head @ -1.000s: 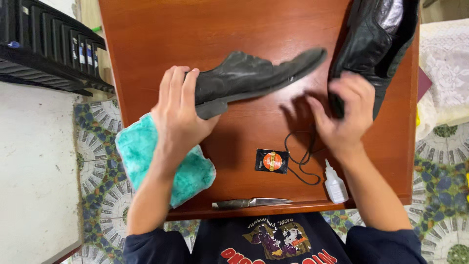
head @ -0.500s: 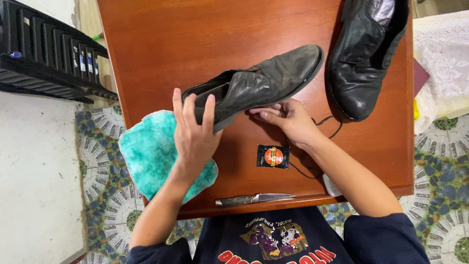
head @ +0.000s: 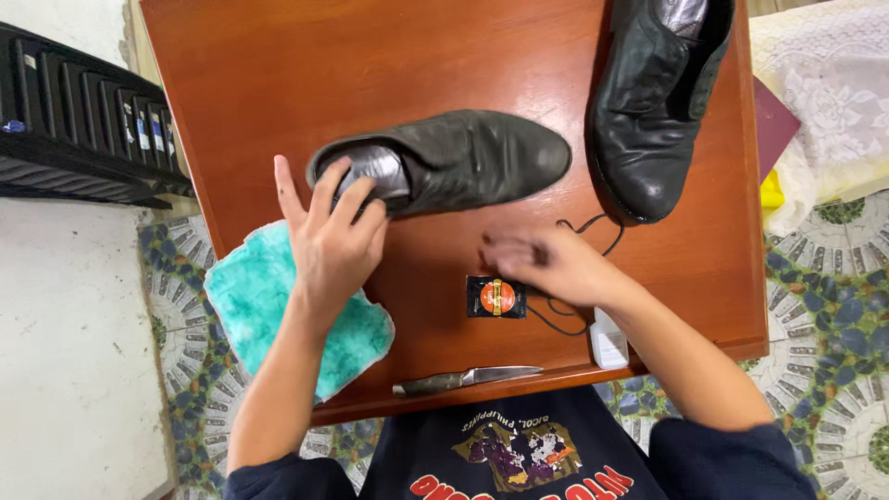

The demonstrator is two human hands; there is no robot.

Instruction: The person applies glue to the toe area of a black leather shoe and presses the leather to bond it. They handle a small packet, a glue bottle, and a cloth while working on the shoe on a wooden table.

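Two hands, left hand (head: 338, 243) gripping grey shoe (head: 444, 162) heel, right hand (head: 546, 264) motion-blurred, grip unreadable

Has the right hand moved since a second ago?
Yes. The right hand has come away from the second shoe at the table's far right and is now nearer the body, just beside the small black packet, blurred.

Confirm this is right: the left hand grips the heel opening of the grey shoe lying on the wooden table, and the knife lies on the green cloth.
Not quite. In the head view the knife lies on the bare table edge beside the green cloth, not on it. The left hand does grip the grey shoe.
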